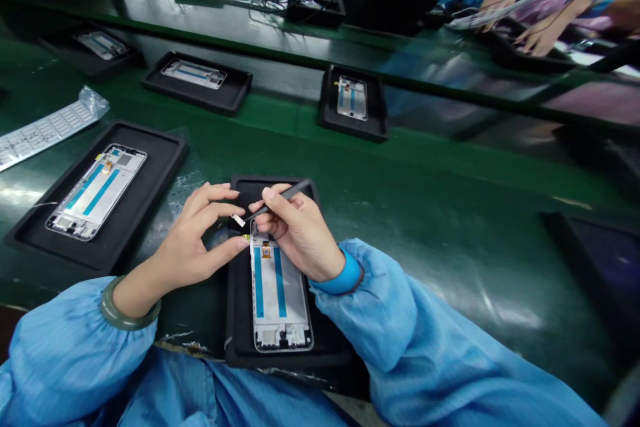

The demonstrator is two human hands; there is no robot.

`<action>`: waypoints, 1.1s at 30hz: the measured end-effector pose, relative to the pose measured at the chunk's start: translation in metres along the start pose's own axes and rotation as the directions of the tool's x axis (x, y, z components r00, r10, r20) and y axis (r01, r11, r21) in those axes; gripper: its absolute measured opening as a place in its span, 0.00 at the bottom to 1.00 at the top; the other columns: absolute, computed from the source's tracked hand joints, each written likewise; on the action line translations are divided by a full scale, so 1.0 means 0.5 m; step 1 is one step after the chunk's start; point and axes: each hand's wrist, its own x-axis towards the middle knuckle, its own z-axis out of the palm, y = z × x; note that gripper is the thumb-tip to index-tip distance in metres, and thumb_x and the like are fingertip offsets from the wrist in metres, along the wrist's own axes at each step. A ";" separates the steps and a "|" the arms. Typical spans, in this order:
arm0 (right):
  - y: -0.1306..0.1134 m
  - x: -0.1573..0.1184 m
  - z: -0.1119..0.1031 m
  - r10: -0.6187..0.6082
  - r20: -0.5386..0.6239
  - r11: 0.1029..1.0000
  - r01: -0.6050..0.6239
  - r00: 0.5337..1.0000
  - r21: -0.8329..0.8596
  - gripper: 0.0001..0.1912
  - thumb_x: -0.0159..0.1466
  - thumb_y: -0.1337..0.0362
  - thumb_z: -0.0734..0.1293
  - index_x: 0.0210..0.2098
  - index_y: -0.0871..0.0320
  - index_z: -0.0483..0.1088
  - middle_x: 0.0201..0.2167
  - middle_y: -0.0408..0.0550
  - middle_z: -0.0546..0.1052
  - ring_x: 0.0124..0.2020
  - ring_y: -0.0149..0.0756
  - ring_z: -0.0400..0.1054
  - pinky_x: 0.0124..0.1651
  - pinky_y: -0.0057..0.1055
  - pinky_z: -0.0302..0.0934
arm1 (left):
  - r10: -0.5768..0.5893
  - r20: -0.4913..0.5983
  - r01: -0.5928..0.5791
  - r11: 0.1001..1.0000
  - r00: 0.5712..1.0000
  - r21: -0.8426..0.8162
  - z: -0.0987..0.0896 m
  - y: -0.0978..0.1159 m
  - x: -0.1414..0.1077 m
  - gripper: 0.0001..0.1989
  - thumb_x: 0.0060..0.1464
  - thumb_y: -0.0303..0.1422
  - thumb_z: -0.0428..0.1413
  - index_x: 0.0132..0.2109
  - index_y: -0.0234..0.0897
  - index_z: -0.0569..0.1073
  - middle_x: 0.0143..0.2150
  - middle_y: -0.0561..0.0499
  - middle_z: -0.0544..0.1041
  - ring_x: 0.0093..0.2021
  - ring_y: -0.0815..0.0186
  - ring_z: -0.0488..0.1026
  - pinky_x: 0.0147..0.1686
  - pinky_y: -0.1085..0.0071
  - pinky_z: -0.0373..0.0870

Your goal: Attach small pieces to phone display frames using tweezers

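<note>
My right hand [305, 233] grips a pair of black tweezers [296, 189] between thumb and fingers. At the tweezers' tip is a small white piece [239, 220], close to the fingertips of my left hand [195, 240]. My left thumb and fingers are spread apart; whether a fingertip touches the piece I cannot tell. Below both hands a silver phone frame [268, 287] with two blue strips and a small orange flex part lies in a black tray [240, 330]. My right hand covers the frame's upper right part.
Another phone frame [97, 193] lies in a black tray [125, 227] on the left, near a white sheet of parts [47, 132]. Further trays with frames [195, 73] stand along the green bench [425, 193]. Across it, a co-worker's hands [545, 33] are over a dark tray.
</note>
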 end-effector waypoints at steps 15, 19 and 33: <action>0.025 -0.028 -0.014 -0.612 0.229 0.459 0.576 0.757 -0.676 0.05 0.57 0.66 0.69 0.34 0.55 0.71 0.32 0.44 0.77 0.34 0.32 0.74 0.38 0.30 0.70 | -0.049 -0.037 0.047 0.997 0.998 -0.058 0.004 0.015 0.002 0.05 0.52 0.22 0.53 0.35 0.36 0.69 0.43 0.47 0.71 0.52 0.62 0.67 0.54 0.59 0.64; 0.016 -0.034 -0.005 -0.630 0.303 0.331 0.600 0.715 -0.728 0.03 0.57 0.67 0.69 0.31 0.55 0.71 0.30 0.42 0.77 0.31 0.31 0.74 0.36 0.28 0.69 | -0.013 0.019 0.012 0.999 1.000 0.029 0.005 0.014 0.000 0.05 0.51 0.23 0.53 0.34 0.37 0.68 0.43 0.48 0.71 0.52 0.61 0.67 0.57 0.54 0.61; -0.017 0.003 -0.095 -0.222 -0.145 0.878 0.133 0.964 -0.459 0.12 0.56 0.59 0.70 0.32 0.58 0.65 0.22 0.39 0.75 0.19 0.25 0.70 0.22 0.21 0.68 | 0.120 0.351 -0.222 0.939 0.929 0.265 0.033 0.007 0.007 0.16 0.54 0.31 0.53 0.51 0.37 0.69 0.54 0.45 0.72 0.59 0.57 0.63 0.62 0.50 0.52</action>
